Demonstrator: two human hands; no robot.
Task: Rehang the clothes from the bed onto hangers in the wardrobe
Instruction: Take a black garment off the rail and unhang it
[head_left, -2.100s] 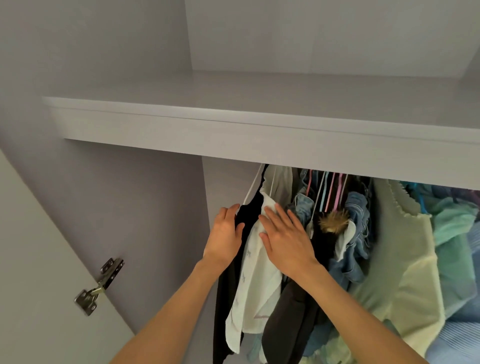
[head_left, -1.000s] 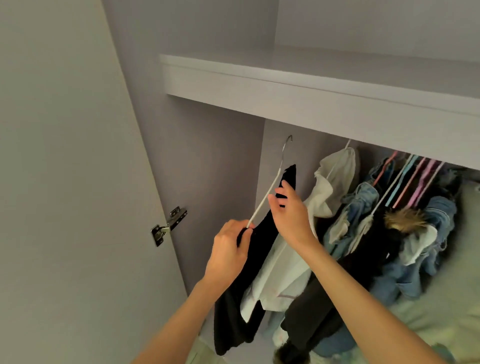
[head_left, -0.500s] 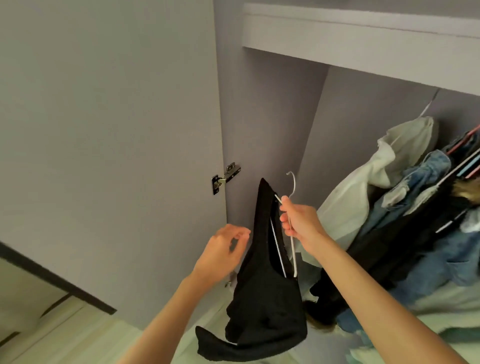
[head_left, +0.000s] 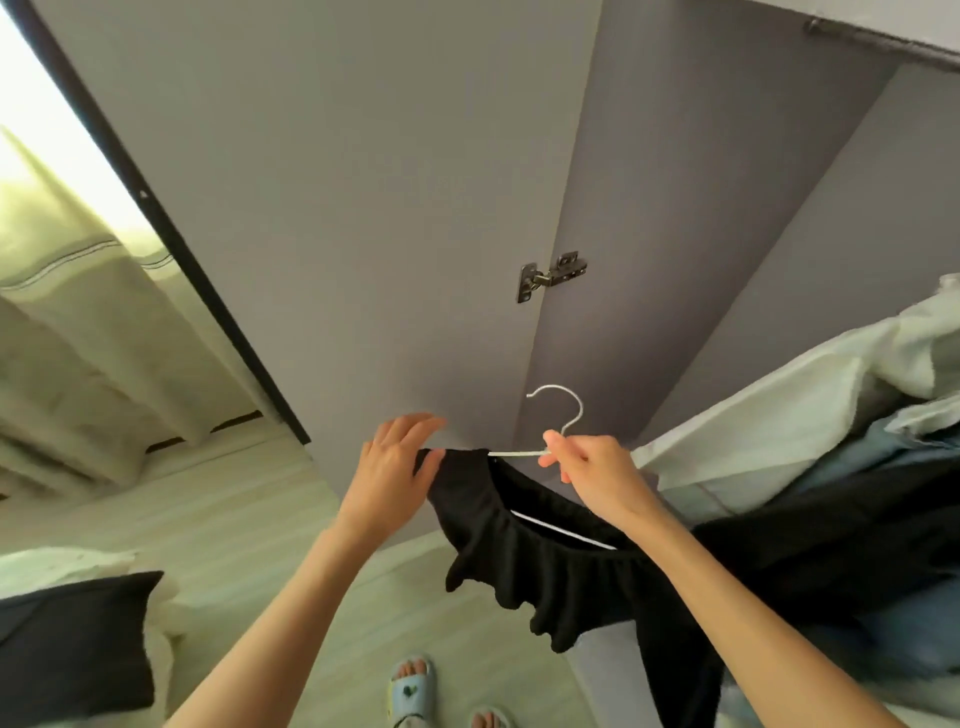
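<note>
A black garment (head_left: 540, 566) is hanging from a white wire hanger (head_left: 558, 415), held out in front of the open wardrobe door (head_left: 363, 208). The right hand (head_left: 592, 473) is pinching the hanger just below its hook, fingers curled tight round the wire. The left hand (head_left: 395, 467) is touching the garment's upper left corner with fingers mostly straight (whether the thumb is pinching the cloth is hidden). Hung clothes (head_left: 831, 467) are crowding in at the right, and sandalled feet (head_left: 410, 686) are standing below.
</note>
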